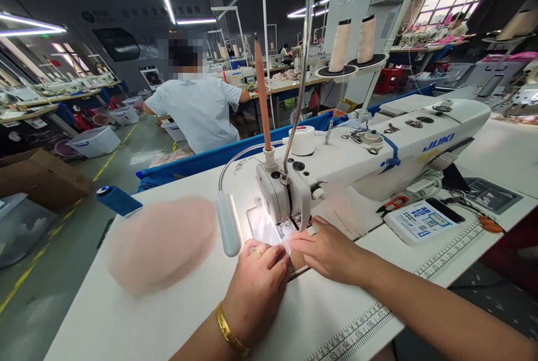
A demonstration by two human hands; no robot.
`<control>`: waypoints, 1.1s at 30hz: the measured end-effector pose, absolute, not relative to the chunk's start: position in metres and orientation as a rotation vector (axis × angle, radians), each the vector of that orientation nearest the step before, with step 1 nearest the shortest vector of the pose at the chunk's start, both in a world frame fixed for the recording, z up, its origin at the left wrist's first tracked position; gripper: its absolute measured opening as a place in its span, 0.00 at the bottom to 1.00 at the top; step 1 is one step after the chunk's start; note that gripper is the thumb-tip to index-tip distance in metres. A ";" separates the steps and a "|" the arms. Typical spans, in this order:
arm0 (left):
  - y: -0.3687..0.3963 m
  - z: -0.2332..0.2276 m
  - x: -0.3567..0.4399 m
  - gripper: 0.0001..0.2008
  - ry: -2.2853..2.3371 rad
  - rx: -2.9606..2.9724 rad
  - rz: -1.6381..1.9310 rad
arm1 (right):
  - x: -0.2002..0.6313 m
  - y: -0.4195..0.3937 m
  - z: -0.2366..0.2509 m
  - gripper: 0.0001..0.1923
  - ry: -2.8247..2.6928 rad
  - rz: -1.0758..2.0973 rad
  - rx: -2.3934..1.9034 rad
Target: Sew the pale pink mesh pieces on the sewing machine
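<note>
Both my hands rest on the white sewing table (126,316) in front of a white Juki sewing machine (361,153). My left hand (256,288), with a ring and a gold bangle, presses flat on a small pale piece of fabric (286,244) by the needle area. My right hand (328,249) pinches the same piece from the right, fingertips just under the presser foot (288,223). The fabric is mostly hidden under my hands. A lamp on a flexible neck (227,221) lights the needle plate.
A blurred pink pile of fabric (162,243) lies on the table's left. Red-handled snips (393,204), a printed card (422,221) and a phone lie right of the machine. Thread cones (340,47) stand behind it. A person in a light shirt (199,111) sits ahead.
</note>
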State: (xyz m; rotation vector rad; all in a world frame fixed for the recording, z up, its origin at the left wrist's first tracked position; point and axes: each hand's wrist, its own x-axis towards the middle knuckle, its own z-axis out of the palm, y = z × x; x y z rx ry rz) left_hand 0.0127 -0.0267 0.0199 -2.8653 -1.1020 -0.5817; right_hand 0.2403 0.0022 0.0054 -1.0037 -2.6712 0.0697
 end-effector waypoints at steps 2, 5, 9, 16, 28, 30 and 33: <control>-0.024 0.018 0.012 0.13 -1.097 -2.839 -0.588 | 0.240 0.004 0.002 0.12 -2.651 0.049 -1.025; -0.019 0.015 0.010 0.14 -1.083 -2.798 -0.619 | 0.239 0.006 -0.003 0.16 -2.590 0.041 -1.041; -0.015 0.013 0.008 0.15 -1.048 -2.781 -0.678 | 0.238 0.007 -0.006 0.19 -2.538 0.062 -1.048; -0.007 0.009 0.006 0.17 -1.055 -2.753 -0.683 | 0.235 0.011 -0.004 0.21 -2.501 0.035 -1.097; 0.010 -0.006 0.005 0.15 -1.264 -2.766 -0.705 | 0.233 0.010 -0.002 0.19 -2.441 0.089 -1.101; 0.011 -0.008 0.007 0.14 -1.333 -2.767 -0.729 | 0.234 0.009 -0.004 0.19 -2.408 0.085 -1.079; 0.013 -0.007 0.008 0.15 -1.443 -2.743 -0.736 | 0.235 0.007 -0.009 0.18 -2.389 0.073 -1.037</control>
